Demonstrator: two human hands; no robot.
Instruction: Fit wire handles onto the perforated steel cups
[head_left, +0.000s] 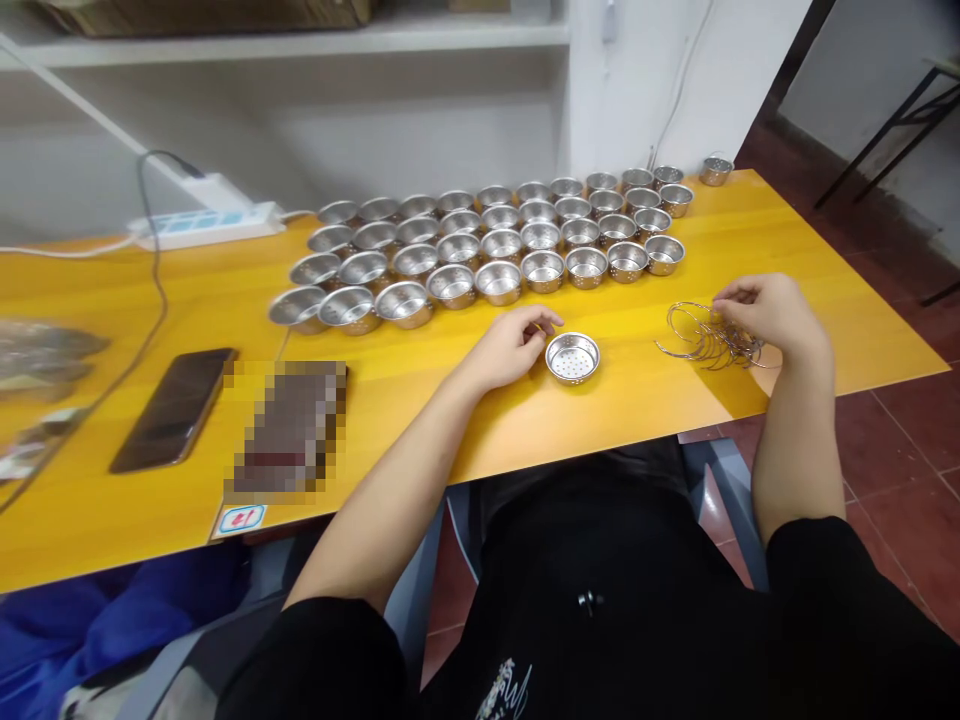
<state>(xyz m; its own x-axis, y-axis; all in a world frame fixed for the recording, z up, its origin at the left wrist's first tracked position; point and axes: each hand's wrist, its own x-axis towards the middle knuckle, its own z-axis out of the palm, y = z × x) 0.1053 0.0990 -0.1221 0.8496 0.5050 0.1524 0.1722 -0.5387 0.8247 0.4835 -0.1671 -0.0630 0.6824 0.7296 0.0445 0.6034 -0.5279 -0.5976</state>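
a perforated cup (572, 360) sits just right of the left hand (514, 346), its fingers loosely curled and parted; wires (716, 345) lie at the right hand's (769, 310) bunched fingertips, their grip unclear. beyond the left hand, cups (499, 284) line the table (795, 240).

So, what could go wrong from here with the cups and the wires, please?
The wire rings lie tangled together by the right hand, so lifting one may drag others along. The lone cup is close beside the left hand; a careless move could knock it. The rows of cups stand close together, so one bump might shift several.
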